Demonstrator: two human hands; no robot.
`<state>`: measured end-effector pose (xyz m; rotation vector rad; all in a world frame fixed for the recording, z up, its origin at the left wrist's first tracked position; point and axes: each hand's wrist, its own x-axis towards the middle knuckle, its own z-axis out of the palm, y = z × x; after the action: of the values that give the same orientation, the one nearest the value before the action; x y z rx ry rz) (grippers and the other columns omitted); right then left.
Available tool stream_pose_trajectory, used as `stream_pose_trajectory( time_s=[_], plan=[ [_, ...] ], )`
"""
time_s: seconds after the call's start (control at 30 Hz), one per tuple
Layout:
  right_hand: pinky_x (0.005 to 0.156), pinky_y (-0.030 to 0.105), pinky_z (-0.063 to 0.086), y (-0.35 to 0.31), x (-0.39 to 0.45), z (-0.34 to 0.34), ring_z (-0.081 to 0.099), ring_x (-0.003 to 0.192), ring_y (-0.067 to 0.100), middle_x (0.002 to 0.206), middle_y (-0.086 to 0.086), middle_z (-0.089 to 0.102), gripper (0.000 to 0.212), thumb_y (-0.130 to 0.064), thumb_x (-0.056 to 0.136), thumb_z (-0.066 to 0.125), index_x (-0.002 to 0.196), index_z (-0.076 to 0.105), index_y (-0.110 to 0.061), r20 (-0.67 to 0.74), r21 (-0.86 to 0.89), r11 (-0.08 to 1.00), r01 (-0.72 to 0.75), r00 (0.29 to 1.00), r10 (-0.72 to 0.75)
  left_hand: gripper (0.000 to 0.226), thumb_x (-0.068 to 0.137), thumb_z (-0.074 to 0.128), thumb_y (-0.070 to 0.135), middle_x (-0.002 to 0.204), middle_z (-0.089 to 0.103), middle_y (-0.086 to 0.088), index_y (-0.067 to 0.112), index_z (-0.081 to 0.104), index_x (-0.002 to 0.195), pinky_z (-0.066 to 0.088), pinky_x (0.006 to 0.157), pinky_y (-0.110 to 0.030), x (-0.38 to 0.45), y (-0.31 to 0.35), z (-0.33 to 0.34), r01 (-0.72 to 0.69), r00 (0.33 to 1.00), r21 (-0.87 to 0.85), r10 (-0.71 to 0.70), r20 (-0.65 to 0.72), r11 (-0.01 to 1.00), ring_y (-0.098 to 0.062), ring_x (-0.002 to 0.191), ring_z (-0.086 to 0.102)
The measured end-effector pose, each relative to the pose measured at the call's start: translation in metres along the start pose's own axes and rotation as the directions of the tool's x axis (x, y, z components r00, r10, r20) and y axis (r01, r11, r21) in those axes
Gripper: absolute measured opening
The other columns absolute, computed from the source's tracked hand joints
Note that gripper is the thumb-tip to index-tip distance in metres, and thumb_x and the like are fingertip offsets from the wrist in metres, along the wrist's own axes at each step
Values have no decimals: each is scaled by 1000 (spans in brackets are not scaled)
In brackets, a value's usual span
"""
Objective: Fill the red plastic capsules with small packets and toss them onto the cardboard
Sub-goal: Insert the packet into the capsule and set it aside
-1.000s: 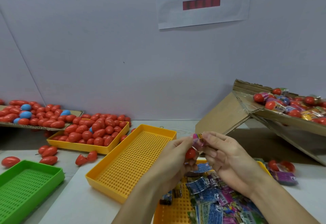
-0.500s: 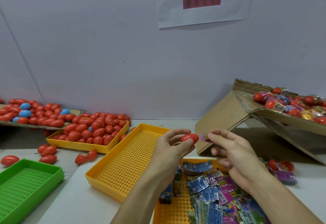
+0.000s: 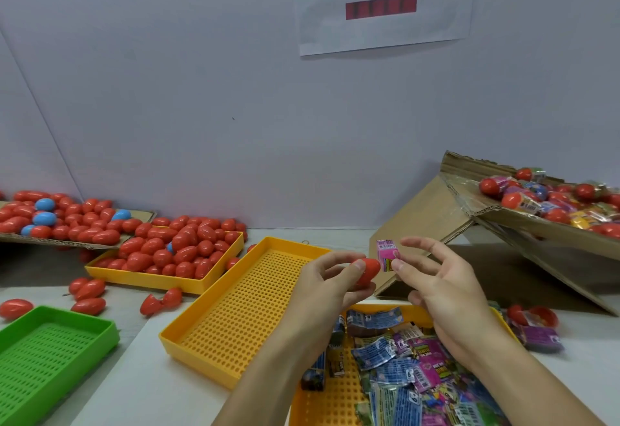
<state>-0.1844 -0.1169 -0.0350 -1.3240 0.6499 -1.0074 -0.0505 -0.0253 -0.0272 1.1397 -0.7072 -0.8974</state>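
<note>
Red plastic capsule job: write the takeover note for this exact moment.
Left hand grips one red plastic capsule above the empty yellow perforated tray.
Right hand pinches a small pink packet beside the capsule's tip; whether it is attached to the capsule cannot be told.
Supplies: closed red capsules heaped in the far yellow tray; colourful foil packets in the near tray.
Done: a pile of capsules with packets lies on the sloped cardboard sheet at right.
Left: finish this one, toss it onto the cardboard, repeat with the rest.
</note>
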Motion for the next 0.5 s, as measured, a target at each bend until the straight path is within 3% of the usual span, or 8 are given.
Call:
stream_pose_trajectory(
  time_s=[0.13, 0.3, 0.5],
  plan=[
    [58, 25, 49, 2, 0, 1, 71, 81, 15, 95, 0, 78, 32, -6, 86, 72, 110, 63, -24, 22, -57, 995, 77, 997, -75, 8, 90, 70, 12, 104, 69, -19, 13, 77, 90, 59, 72, -26, -1, 0, 1, 6, 1000, -15, -5, 22, 1000, -31, 88, 74],
    [60, 18, 54, 4, -1, 1, 74, 84, 13, 92, 0, 78, 33, -1, 84, 73, 108, 64, -22, 54, -89, 985, 145, 989, -140, 8, 89, 71, 13, 106, 70, -21, 10, 74, 95, 59, 73, -26, 0, -2, 1, 24, 999, -33, -23, 28, 999, -31, 89, 74],
    [64, 21, 56, 2, -1, -1, 73, 85, 16, 92, 2, 76, 32, 2, 84, 72, 105, 64, -21, 107, -126, 975, 182, 980, -169, 17, 85, 75, 11, 97, 74, -14, 5, 70, 101, 59, 75, -26, 2, -4, -1, -5, 998, -46, 7, 57, 999, -30, 92, 74]
  ],
)
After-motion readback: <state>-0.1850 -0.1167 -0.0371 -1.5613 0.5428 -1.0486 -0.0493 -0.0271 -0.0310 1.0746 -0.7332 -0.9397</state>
